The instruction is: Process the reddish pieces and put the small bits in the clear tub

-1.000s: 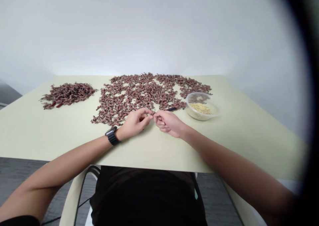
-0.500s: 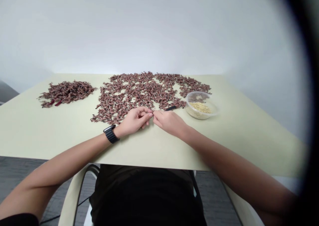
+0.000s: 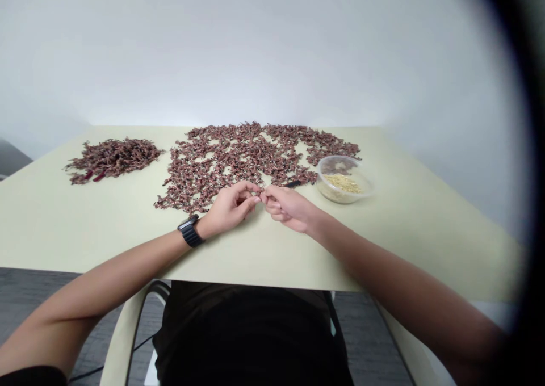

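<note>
My left hand [image 3: 232, 205] is closed in a pinch, its fingertips meeting those of my right hand [image 3: 289, 204] just in front of a wide spread of small reddish-brown, twisted pieces [image 3: 238, 159]. My right hand is closed too, its fingers curled in. Whatever lies between the fingertips is too small to make out. Beyond the right hand, a dark stick-like thing [image 3: 293, 184] lies at the edge of the spread. A clear round plastic tub [image 3: 340, 196] with yellow bits [image 3: 343, 183] inside stands to the right.
At the left of the pale table [image 3: 106, 221] is a heap of longer reddish-brown strands [image 3: 119, 156], with two dark red pieces [image 3: 99, 176] at its front. A white wall [image 3: 255, 51] rises behind the table. A black watch [image 3: 191, 231] is on my left wrist.
My right hand has turned, so its curled lower fingers now show. The left thumb and index finger look slightly more apart. The piles and tub stay where they were.
</note>
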The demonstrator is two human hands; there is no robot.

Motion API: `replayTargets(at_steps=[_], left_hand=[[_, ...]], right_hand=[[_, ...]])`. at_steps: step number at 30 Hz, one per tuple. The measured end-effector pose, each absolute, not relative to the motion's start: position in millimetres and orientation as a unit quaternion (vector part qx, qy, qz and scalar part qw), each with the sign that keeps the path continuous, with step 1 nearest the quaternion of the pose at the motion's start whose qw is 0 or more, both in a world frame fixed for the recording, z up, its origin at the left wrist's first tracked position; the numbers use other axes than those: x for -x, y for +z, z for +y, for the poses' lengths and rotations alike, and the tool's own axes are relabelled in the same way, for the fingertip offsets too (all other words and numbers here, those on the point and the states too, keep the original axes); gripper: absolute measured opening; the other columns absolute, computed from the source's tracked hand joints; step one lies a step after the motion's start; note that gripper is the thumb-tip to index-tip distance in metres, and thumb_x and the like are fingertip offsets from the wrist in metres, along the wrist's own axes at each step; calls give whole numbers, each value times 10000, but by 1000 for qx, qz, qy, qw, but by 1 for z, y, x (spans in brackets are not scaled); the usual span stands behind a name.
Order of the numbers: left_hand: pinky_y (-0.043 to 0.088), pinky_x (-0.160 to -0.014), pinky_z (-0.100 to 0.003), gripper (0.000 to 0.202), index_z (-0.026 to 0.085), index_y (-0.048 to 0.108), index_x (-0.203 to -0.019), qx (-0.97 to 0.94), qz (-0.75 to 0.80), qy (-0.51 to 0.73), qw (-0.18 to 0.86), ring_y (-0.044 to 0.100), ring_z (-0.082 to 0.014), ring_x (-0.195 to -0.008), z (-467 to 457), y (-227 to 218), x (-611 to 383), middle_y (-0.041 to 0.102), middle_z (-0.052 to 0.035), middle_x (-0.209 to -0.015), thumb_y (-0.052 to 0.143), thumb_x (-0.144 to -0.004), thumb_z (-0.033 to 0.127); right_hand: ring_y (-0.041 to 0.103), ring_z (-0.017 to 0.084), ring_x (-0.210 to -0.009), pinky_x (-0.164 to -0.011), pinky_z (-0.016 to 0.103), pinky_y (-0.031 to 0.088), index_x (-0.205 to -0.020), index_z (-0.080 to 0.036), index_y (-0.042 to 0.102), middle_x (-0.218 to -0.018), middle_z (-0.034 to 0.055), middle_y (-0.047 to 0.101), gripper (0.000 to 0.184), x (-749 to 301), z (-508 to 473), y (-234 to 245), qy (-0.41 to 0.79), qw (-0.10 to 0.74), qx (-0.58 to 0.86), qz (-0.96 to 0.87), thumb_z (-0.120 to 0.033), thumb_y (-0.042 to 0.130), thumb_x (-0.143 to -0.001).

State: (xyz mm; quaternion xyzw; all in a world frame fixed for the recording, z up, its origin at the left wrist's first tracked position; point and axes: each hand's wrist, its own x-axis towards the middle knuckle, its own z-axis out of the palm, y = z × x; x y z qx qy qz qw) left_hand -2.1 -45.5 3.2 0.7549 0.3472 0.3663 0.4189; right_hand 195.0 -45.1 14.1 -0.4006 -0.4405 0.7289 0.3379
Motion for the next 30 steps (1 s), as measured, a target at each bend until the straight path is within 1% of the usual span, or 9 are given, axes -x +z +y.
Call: replayTargets(at_steps=[3,5,8,11,16,20,24,27,30], left_hand=[[411,-538,-193,333,154,577,-1183,-754,345,364,423,546,-86,-543,-45,3,3,640,-5,-705,621,-976,411],[407,-516,-192,349,150,571,-1177,-737,343,364,455,537,-85,-527,-44,2,2,636,-3,-697,616,-976,433],[403,-486,-189,368,148,563,-1150,-705,340,364,505,525,-82,-501,-42,2,1,632,1,-684,617,-971,465],[399,-472,-183,375,151,559,-1128,-691,342,361,524,522,-79,-489,-41,4,0,629,8,-668,643,-955,473],[378,-451,-173,404,150,559,-1132,-679,336,351,550,538,-77,-492,-39,2,1,638,2,-684,638,-952,503],[378,-471,-182,412,162,532,-1146,-667,302,346,587,555,-83,-534,-37,-2,2,645,-7,-736,638,-952,508],[375,-498,-187,388,171,507,-1115,-664,282,331,608,542,-80,-557,-37,-2,2,627,3,-743,647,-951,495],[339,-472,-184,386,170,503,-1067,-671,297,311,604,481,-66,-501,-38,1,2,611,15,-699,660,-940,499],[310,-456,-181,375,170,502,-1055,-679,311,304,591,428,-59,-470,-41,2,1,600,22,-671,658,-939,491]], right_hand=[[87,85,-471,-397,222,76,-707,-199,485,-551,-98,229,136,-197,-43,15,772,310,380,-404,-252,530,-823],[132,94,-464,-411,235,107,-716,-207,483,-544,-86,263,148,-197,-45,14,715,324,407,-467,-266,504,-850],[308,113,-512,-493,261,206,-686,-207,462,-569,-40,388,248,-198,-49,10,464,366,453,-668,-283,494,-919],[437,134,-614,-599,286,258,-718,-200,467,-659,-2,501,274,-202,-50,6,210,338,434,-808,-261,479,-985],[533,179,-705,-638,300,280,-904,-190,580,-813,63,632,196,-211,-47,1,55,228,413,-880,-258,457,-1040],[552,197,-711,-628,306,272,-946,-181,603,-819,80,650,167,-213,-46,-1,1,188,412,-891,-248,480,-1037],[533,191,-681,-619,314,243,-915,-183,590,-794,74,644,173,-214,-46,-2,-1,193,404,-894,-259,488,-1032],[495,167,-648,-611,310,227,-847,-187,575,-755,54,621,192,-214,-46,-3,40,219,403,-888,-269,512,-1008],[435,128,-590,-594,294,228,-713,-188,525,-652,6,539,262,-210,-48,-2,131,261,409,-864,-253,523,-967]])
